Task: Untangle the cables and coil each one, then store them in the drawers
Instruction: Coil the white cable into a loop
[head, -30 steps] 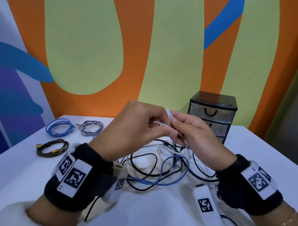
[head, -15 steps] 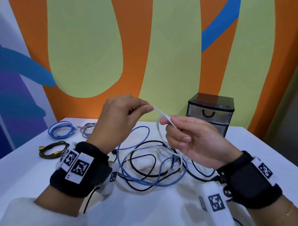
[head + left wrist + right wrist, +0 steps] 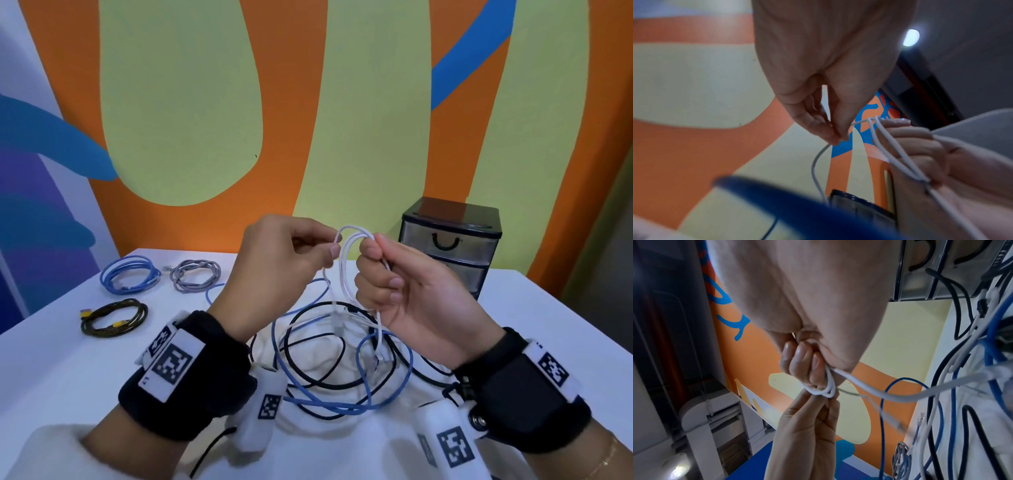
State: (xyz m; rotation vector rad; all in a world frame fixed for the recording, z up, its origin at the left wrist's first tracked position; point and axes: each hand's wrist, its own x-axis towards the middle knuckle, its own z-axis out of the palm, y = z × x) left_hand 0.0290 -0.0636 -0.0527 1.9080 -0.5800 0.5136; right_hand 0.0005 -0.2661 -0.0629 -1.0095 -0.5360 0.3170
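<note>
drawer unit [image 3: 455,240]: lower part hidden behind right hand [image 3: 411,294] | white cable [image 3: 346,260] ends: hidden

Right hand [image 3: 807,296] and left hand [image 3: 803,434] pinch white cable [image 3: 869,390] loops.

Two hands are raised over the white bench [image 3: 51,359]: the left hand [image 3: 281,267] and the right hand [image 3: 411,294], sharing one thin white cable [image 3: 346,263] looped twice at the right hand.

Beyond and left of the left hand lie three coiled cables: one light-blue coil [image 3: 130,279], one grey braided coil [image 3: 195,274] and one dark coil with yellow plugs [image 3: 114,317].

Beneath the hands sits one tangle holding at least one loose blue cable [image 3: 342,406] and one loose black cable [image 3: 315,342]; the exact number cannot be told.

Behind the right hand stands one black-framed plastic drawer unit [image 3: 452,236], with two handled drawers plainly visible.
</note>
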